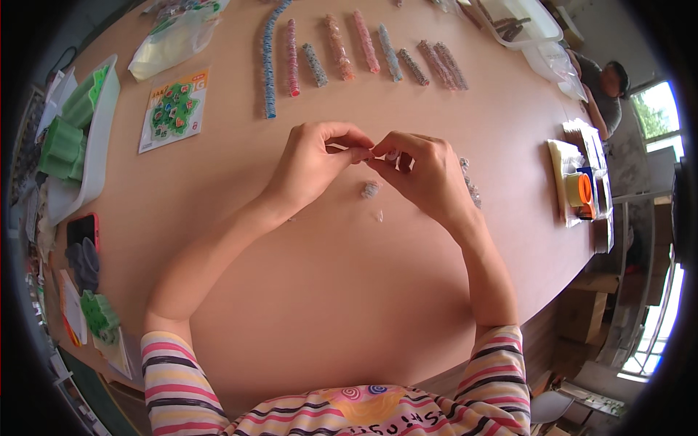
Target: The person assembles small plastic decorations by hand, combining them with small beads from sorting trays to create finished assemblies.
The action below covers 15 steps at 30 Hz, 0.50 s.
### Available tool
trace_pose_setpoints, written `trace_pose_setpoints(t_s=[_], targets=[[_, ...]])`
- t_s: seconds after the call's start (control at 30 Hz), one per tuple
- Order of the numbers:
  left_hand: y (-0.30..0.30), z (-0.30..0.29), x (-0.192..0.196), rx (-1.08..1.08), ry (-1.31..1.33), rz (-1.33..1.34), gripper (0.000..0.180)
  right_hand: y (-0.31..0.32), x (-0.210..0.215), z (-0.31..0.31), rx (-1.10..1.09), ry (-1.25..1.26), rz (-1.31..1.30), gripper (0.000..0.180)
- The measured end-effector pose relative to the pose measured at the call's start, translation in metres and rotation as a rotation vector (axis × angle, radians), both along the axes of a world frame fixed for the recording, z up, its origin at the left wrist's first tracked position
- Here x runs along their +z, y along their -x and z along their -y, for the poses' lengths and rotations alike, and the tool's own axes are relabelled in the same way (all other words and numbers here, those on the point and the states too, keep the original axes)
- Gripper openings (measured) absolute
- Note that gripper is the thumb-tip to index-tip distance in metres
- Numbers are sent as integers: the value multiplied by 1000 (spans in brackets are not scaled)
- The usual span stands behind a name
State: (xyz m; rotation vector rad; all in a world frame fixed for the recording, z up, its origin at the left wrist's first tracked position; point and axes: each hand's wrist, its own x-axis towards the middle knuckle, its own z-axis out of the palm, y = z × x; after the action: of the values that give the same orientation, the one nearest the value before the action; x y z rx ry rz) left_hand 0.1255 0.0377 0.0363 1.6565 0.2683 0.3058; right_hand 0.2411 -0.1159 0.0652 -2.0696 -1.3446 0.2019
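My left hand [314,161] and my right hand [427,171] meet above the middle of the table, fingertips pinched together. Between them is something very small that I cannot make out; a bit of white and red shows at the right fingers. Just below the hands lies a small grey lump in clear wrap [371,190], and nearer to me a clear plastic scrap [379,216]. A strip of small greyish pieces [472,190] is partly hidden behind my right hand.
Beyond my hands lie a long blue strip [270,65] and several shorter coloured strips [365,42]. At left are a printed green card [174,109], a white tray [107,131] and a phone [83,230]. An orange tape roll [584,189], a plastic bin [542,33] and another person [607,98] are right.
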Motion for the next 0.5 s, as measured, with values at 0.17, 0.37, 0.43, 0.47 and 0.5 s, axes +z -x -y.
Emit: trace_pose_setpoints(t_s=[0.17, 0.37, 0.43, 0.47, 0.5], targets=[[-2, -17, -11, 69, -78, 118, 10, -14, 9, -11, 1, 100, -110, 15], [-1, -52, -12, 199, -208, 73, 9, -59, -10, -46, -65, 55, 42, 17], [-4, -55, -19, 208, -195, 66, 9, -72, -19, -65, -47, 49, 106, 18], [-5, -56, -25, 202, -180, 80, 9, -77, -23, -73, -30, 39, 169, 18], [-5, -57, -28, 200, -167, 93, 9, -83, -27, -81, -25, 37, 170, 18]])
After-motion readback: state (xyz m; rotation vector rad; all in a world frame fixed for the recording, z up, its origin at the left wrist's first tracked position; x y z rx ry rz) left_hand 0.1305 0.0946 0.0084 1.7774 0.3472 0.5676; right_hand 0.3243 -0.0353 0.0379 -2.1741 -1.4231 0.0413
